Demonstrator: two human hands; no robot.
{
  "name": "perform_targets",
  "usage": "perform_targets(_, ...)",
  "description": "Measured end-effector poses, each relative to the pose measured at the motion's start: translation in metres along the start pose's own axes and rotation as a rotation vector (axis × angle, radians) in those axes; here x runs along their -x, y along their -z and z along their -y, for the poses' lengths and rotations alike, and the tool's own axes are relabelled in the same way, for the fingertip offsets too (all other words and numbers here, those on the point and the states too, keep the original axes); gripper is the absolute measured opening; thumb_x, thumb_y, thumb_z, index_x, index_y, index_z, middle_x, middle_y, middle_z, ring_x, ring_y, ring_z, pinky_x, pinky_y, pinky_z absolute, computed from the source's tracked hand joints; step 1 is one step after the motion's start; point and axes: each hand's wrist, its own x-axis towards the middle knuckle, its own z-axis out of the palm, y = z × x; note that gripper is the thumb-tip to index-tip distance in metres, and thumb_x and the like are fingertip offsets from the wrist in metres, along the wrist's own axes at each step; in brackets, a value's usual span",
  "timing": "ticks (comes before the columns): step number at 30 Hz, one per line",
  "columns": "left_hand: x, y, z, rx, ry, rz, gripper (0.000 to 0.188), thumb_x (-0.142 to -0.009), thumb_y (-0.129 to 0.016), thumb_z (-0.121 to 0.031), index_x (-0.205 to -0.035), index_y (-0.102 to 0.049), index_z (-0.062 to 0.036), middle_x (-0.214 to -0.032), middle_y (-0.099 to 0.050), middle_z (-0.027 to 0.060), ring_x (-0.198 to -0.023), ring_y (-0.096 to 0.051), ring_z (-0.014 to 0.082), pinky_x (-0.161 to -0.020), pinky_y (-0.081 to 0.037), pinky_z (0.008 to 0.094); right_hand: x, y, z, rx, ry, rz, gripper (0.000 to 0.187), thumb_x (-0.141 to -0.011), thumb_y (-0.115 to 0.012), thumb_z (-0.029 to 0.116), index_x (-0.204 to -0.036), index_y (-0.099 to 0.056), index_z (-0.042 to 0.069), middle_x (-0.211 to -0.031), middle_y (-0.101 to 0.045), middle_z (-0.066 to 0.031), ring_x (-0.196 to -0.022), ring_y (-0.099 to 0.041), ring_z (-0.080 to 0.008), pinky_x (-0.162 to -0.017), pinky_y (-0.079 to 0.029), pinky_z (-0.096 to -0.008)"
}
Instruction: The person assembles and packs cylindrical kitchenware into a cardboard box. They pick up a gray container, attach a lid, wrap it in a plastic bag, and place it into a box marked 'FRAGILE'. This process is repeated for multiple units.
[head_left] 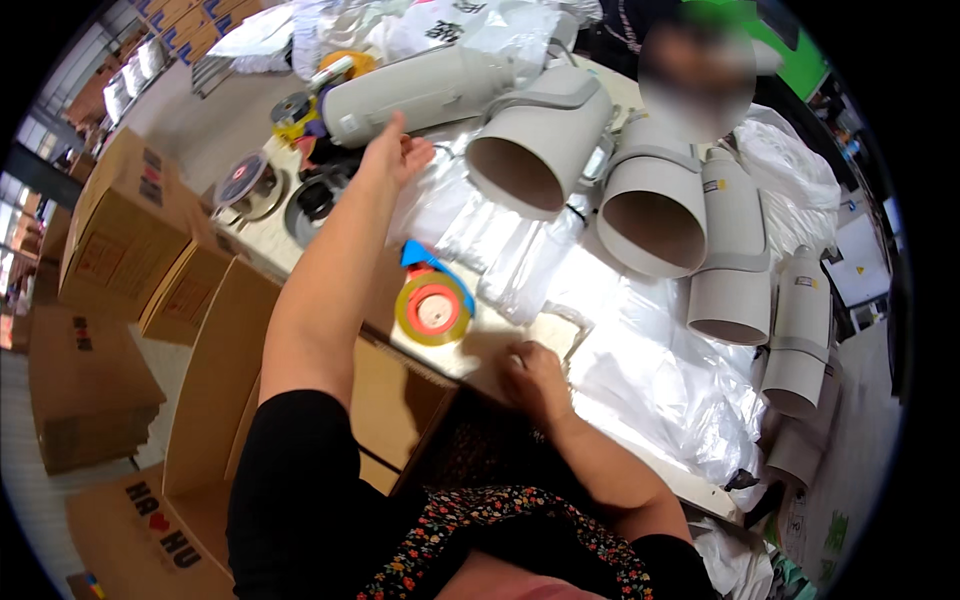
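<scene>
Head cam: left hand (398,155) open, empty, near 5+ grey cylinders (425,92); right hand (535,382) curled, can't tell contents; 1 tape roll (434,312).

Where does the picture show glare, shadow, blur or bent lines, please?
In the head view, plastic bags catch white glare; in the head view, a soft shadow lies on the table beside the right hand; a blurred patch covers a co-worker's head in the head view; at the head view's left, cardboard boxes look bent.
</scene>
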Motion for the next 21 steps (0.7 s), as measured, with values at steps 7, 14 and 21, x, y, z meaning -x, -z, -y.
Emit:
perform_targets(7, -0.102, -0.044, 0.006, 0.353, -0.176, -0.125, 0.043, -0.090, -0.048, -0.028, -0.122, -0.040, -0.0011, -0.119, -0.049, 0.0181, -0.108, -0.050, 0.0356, -0.086, -0.046, 0.0569, 0.015, -0.003, 0.000, -0.054, 0.045, -0.113, 0.021, -0.069, -0.062, 0.014, -0.089, -0.061, 0.009, -0.112, -0.052, -0.0082, -0.106, -0.047, -0.0273, -0.087, -0.039, -0.0390)
perform_targets(14, -0.038, 0.012, -0.047, 0.361, -0.197, 0.574, 0.025, -0.078, -0.051, -0.005, -0.101, -0.056, 0.0024, -0.101, -0.061, 0.0146, -0.093, -0.058, 0.0306, -0.083, -0.049, 0.0416, 0.031, -0.009, -0.014, -0.035, 0.060, -0.159, 0.026, -0.078, -0.059, 0.025, -0.100, -0.062, 0.013, -0.110, -0.054, -0.0070, -0.105, -0.048, -0.0244, -0.090, -0.037, -0.0393)
perform_targets(21, 0.231, 0.091, 0.013, -0.265, -0.424, 0.500, 0.042, -0.084, -0.051, -0.011, -0.122, -0.044, 0.0045, -0.122, -0.051, 0.0164, -0.110, -0.051, 0.0300, -0.097, -0.040, 0.0430, 0.075, -0.020, 0.018, -0.033, 0.127, -0.226, 0.012, -0.076, -0.053, 0.019, -0.083, -0.060, 0.010, -0.094, -0.058, -0.0103, -0.097, -0.054, -0.0282, -0.085, -0.044, -0.0381)
